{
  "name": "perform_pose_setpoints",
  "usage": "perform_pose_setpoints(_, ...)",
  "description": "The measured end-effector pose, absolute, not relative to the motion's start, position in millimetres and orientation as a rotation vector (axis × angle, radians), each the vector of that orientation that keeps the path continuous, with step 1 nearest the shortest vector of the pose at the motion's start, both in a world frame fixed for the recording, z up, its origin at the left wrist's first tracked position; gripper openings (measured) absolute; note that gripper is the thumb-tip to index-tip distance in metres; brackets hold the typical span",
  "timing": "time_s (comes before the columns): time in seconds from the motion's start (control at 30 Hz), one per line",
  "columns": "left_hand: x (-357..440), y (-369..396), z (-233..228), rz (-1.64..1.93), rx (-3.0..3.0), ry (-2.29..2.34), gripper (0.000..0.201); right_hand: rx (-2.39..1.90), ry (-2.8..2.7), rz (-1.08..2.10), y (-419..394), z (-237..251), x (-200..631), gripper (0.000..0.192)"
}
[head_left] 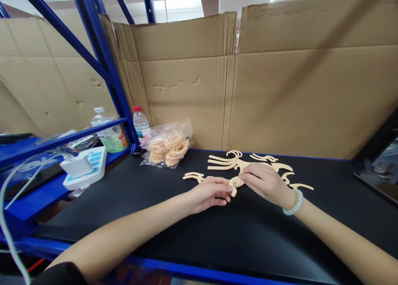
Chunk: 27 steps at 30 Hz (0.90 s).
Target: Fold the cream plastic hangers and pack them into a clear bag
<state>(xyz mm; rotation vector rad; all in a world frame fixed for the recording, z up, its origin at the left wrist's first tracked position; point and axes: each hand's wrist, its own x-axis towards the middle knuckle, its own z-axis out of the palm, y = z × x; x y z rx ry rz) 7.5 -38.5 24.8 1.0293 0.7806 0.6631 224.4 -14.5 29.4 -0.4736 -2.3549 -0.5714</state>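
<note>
Between my two hands is a cream-coloured curved piece (235,186), held a little above the black tabletop (199,231). My left hand (213,193) pinches its left end between thumb and fingers. The fingers of my right hand (264,180) close on its upper right side and cover part of it. Just beyond lies a larger cream piece with several long prongs (220,162) and a curl on top. More cream curved pieces (281,167) lie behind and right of my right hand, partly hidden by it. Another forked piece (193,176) rests behind my left hand.
A clear plastic bag of similar cream pieces (171,147) sits at the back left, beside a red-capped bottle (141,123). Cardboard panels (186,86) wall the back. A blue metal frame (113,86), a juice bottle (112,131) and a white power strip (87,169) are at left.
</note>
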Motion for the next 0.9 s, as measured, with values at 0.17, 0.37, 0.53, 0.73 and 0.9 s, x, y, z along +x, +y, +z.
perform_pose_setpoints(0.17,7.1,-38.9,18.8,0.624,1.051,0.719,0.024,-0.454,-2.396,-0.608,-16.7,29.7,222.6,0.026)
perform_pose_setpoints(0.37,8.4,-37.6,17.0,0.778,0.969,0.775,0.021,-0.89,-2.363,-0.488,15.9,23.8,249.2,0.021)
perform_pose_setpoints(0.53,8.0,-34.4,17.0,0.862,0.908,0.797,0.016,-1.229,-2.473,-0.286,51.2,2.2,282.1,0.018)
perform_pose_setpoints(0.73,6.7,-30.8,15.1,0.927,0.884,0.812,0.013,-1.294,-2.457,-0.085,63.3,-11.6,288.3,0.016)
perform_pose_setpoints(0.9,4.6,-26.0,14.3,1.014,0.872,0.743,0.018,-1.27,-2.373,0.005,62.3,-8.3,282.5,0.019)
